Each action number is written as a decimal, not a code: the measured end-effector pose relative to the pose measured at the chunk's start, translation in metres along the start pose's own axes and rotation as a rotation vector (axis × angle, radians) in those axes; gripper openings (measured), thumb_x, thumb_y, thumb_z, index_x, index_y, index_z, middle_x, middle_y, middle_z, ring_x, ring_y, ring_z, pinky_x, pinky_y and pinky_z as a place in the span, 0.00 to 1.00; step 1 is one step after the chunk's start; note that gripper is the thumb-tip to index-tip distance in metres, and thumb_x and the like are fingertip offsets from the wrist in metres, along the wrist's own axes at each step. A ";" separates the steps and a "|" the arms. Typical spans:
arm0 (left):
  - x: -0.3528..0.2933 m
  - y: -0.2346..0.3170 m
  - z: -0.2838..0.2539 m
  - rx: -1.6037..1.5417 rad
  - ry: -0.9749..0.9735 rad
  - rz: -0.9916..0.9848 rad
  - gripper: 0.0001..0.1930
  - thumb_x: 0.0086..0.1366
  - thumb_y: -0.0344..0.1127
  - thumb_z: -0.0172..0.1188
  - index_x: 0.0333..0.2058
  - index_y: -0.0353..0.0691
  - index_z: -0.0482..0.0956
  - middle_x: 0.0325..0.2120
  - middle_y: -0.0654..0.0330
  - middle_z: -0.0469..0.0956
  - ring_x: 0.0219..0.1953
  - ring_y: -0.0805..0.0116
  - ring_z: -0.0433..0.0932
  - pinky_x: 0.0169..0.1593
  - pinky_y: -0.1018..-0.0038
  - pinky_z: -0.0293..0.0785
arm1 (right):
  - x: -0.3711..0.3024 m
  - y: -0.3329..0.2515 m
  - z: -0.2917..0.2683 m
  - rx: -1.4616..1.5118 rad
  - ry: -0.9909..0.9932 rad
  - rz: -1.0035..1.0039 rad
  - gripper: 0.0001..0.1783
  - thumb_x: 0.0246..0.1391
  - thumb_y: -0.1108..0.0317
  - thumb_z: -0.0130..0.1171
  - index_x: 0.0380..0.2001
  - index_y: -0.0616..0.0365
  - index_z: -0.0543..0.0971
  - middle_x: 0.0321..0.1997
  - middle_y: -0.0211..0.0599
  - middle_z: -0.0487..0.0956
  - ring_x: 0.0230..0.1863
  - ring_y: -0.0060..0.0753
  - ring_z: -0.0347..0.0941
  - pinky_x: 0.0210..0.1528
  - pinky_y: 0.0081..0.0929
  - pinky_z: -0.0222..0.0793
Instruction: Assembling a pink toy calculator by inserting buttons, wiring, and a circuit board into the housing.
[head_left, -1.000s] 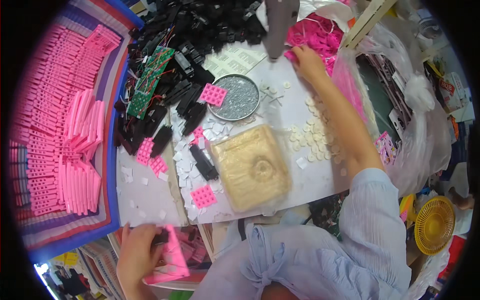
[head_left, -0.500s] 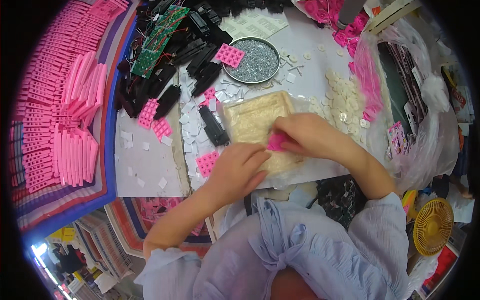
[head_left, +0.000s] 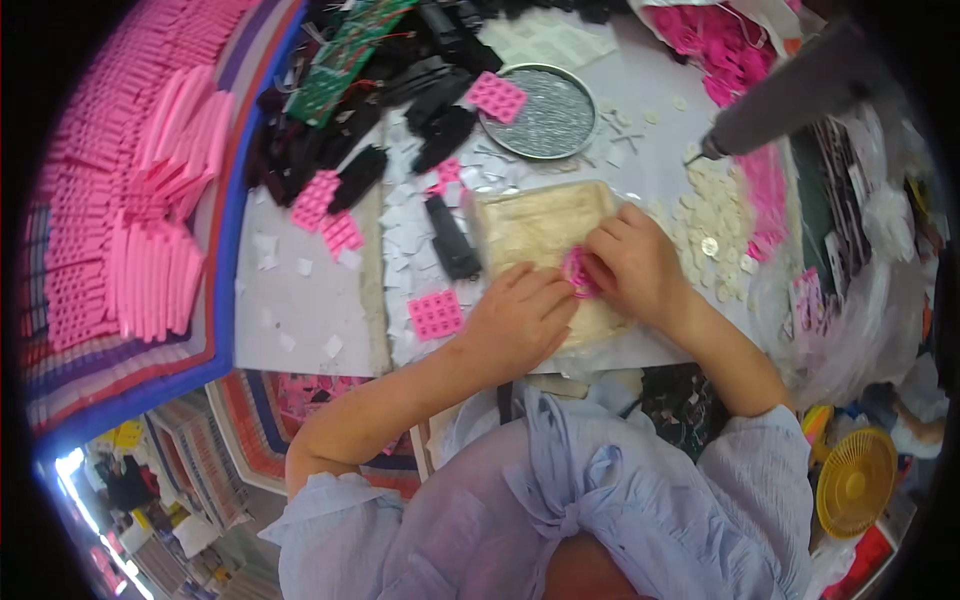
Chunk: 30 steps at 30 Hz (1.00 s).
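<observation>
Right hand [head_left: 640, 268] pinches pink piece [head_left: 579, 274]; left hand [head_left: 518, 322] at its edge, grip unclear; wrapped tan block [head_left: 540, 220] beneath. Seemingly positioning step; next move calls for fine control.

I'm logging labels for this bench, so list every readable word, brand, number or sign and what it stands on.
Nothing here reads clearly enough to quote.
Pale sheet at the top: print-like marks, too blurred to read.
Green circuit board: any marks too small to read.
Pink patterned packet at right: too small to read.
Pink piece at the right hand: no lettering visible.
</observation>
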<state>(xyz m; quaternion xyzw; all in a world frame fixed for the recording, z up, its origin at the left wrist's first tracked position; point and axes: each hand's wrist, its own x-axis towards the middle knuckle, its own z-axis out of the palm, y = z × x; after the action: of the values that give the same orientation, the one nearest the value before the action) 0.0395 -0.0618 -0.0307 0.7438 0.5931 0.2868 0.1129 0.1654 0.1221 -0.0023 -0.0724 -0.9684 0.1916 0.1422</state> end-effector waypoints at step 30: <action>-0.009 -0.068 -0.234 0.828 0.605 -0.402 0.16 0.55 0.46 0.71 0.33 0.43 0.77 0.28 0.61 0.74 0.37 0.58 0.73 0.47 0.57 0.57 | 0.007 -0.042 -0.040 1.142 0.048 0.387 0.30 0.53 0.72 0.67 0.61 0.58 0.73 0.36 0.29 0.78 0.30 0.24 0.71 0.37 0.23 0.71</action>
<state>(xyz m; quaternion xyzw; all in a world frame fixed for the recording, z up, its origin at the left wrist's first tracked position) -0.1486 -0.0926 0.1217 0.4826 0.7926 0.2036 -0.3121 0.1677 0.0990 0.0516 -0.1637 -0.6782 0.7020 0.1431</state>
